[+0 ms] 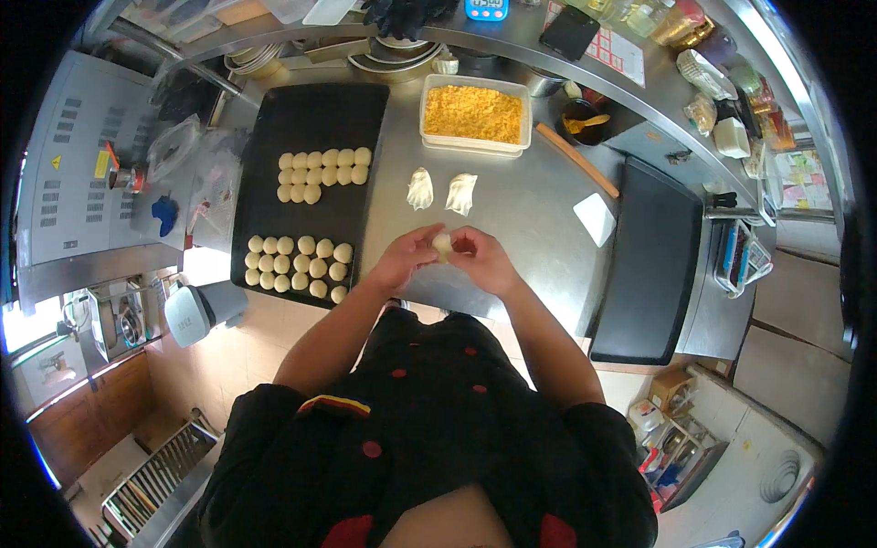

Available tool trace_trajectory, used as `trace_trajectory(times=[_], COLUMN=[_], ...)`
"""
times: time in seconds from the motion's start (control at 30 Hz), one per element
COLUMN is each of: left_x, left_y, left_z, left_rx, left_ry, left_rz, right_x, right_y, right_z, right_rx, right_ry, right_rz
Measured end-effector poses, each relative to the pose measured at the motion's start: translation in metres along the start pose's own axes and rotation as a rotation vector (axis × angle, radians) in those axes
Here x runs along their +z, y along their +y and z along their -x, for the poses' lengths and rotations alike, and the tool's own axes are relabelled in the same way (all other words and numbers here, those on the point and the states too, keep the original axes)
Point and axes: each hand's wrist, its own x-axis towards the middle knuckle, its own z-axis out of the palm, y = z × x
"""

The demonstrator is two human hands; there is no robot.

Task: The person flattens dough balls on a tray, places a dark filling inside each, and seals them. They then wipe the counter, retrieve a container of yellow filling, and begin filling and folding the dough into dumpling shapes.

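Between my left hand [410, 259] and my right hand [482, 258], a small piece of pale dough [442, 245] is held by the fingertips of both, over the steel worktop's near edge. Two flattened, wrinkled dough pieces, a left one [420, 189] and a right one [461, 194], lie just beyond my hands. Further back stands a plastic container [475, 149] of yellow crumbly filling [473, 113]. On the left, a black baking tray [312, 120] bears two groups of round dough balls [301, 263].
A wooden rolling pin [577, 160] lies at the right, near a white plastic scraper [595, 219]. Beyond them rests another black tray [647, 267]. A dark bowl [582, 123] with a yellow spoon stands at the back, under a steel shelf [507, 46] with a blue timer [486, 9].
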Motion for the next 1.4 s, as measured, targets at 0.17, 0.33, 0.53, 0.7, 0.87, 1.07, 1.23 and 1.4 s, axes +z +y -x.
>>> trace_trajectory(times=[0.17,0.33,0.53,0.7,0.87,1.07,1.23,1.4], left_x=[0.004,0.030,0.021,0.045,0.075,0.066,0.077,0.092], left_y=[-0.007,-0.006,-0.040,-0.039,-0.004,-0.039,-0.025,-0.035], left_z=[-0.005,-0.010,-0.010,-0.018,-0.031,-0.044,-0.089,-0.133], left_rx=[0.026,0.075,-0.187,0.378,0.639,0.314,0.495,0.701], left_ry=[-0.072,-0.106,0.139,0.268,-0.003,-0.210,-0.145,0.087], left_rz=[0.001,0.029,0.086,-0.861,-1.203,-1.514,-1.635,-1.768], right_x=[-0.024,-0.020,-0.032,-0.037,-0.048,-0.059,-0.088,-0.085], right_y=[-0.019,-0.002,0.008,0.006,0.004,0.029,0.062,0.061], right_z=[0.017,0.033,0.034,0.034,0.035,0.045,0.005,-0.037], right_rx=[0.105,0.074,0.112,-0.276,-0.280,0.032,-0.133,-0.171], right_ry=[0.153,0.057,0.282,0.316,0.274,0.072,0.218,0.427], right_rz=[0.018,-0.458,-0.108,0.564,0.719,0.896,1.011,1.097])
